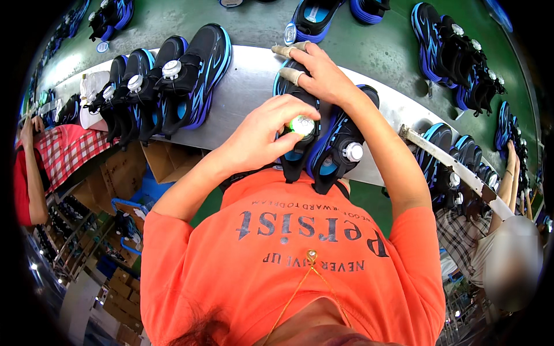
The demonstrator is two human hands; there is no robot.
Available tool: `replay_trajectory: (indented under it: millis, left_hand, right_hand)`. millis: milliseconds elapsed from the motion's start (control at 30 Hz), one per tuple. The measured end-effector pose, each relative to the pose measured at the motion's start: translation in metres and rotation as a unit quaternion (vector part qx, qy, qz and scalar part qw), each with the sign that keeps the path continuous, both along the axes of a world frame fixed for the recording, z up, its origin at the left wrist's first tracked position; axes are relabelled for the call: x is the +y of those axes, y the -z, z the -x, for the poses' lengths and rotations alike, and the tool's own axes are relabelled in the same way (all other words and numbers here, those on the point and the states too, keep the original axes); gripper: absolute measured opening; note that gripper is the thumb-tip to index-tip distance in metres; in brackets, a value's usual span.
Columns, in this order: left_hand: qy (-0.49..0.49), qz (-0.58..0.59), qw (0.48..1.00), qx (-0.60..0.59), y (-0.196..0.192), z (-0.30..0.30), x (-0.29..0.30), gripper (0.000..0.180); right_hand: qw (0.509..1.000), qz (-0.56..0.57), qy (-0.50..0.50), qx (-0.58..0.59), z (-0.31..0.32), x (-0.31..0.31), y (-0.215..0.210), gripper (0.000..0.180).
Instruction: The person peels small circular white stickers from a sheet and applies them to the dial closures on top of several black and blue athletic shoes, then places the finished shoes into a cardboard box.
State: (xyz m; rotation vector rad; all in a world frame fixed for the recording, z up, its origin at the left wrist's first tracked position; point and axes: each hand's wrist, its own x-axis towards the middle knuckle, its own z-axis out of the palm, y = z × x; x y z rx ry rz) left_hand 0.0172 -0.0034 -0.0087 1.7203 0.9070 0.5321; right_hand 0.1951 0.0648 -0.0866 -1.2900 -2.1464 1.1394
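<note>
A black and blue sneaker (306,97) lies in front of me on the metal bench, toe pointing away. My left hand (259,131) pinches the round dial (302,125) on its upper between thumb and fingers; the dial glows green-white. Over the toe, my right hand (324,75) holds the same sneaker, with pale covers on two of its fingertips. The matching sneaker (341,135) stands close on the right, its white dial (352,151) in plain sight. My hands partly hide the held sneaker.
On the left stands a row of similar sneakers (199,75). More sneakers (435,43) sit on the green surface (248,29) beyond. A worn metal bar (456,167) slants at right. Co-workers' arms (34,179) show at both sides; cardboard boxes (124,179) are below left.
</note>
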Motion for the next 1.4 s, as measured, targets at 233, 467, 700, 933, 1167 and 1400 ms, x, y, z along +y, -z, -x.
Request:
replay_trajectory:
  millis: [233,467,700,933,1167,1400]
  left_hand:
    - [-0.136,-0.046,0.989,0.037,0.0,-0.018,-0.016,0.039]
    - [0.024,-0.015,1.0,-0.011,0.008,0.005,0.004,0.037]
    - [-0.111,-0.053,0.992,0.028,0.018,-0.008,-0.013,0.04]
    - [0.042,-0.045,0.998,0.028,0.01,0.013,0.002,0.038]
    - [-0.212,0.544,0.795,-0.166,-0.012,0.016,-0.065,0.038]
    - [-0.283,0.539,0.756,-0.241,0.003,-0.007,-0.067,0.03]
  right_hand:
    - [0.999,-0.001,0.017,0.049,0.001,0.0,0.009,0.045]
    - [1.0,-0.001,0.003,0.021,-0.001,0.0,0.003,0.046]
    - [1.0,0.001,-0.001,0.013,-0.002,0.0,0.003,0.046]
    - [0.996,-0.084,0.022,0.005,-0.011,0.003,0.002,0.039]
    - [0.984,0.144,-0.084,0.064,-0.028,-0.043,-0.098,0.033]
    - [0.991,0.055,-0.113,0.042,-0.015,-0.055,-0.076,0.031]
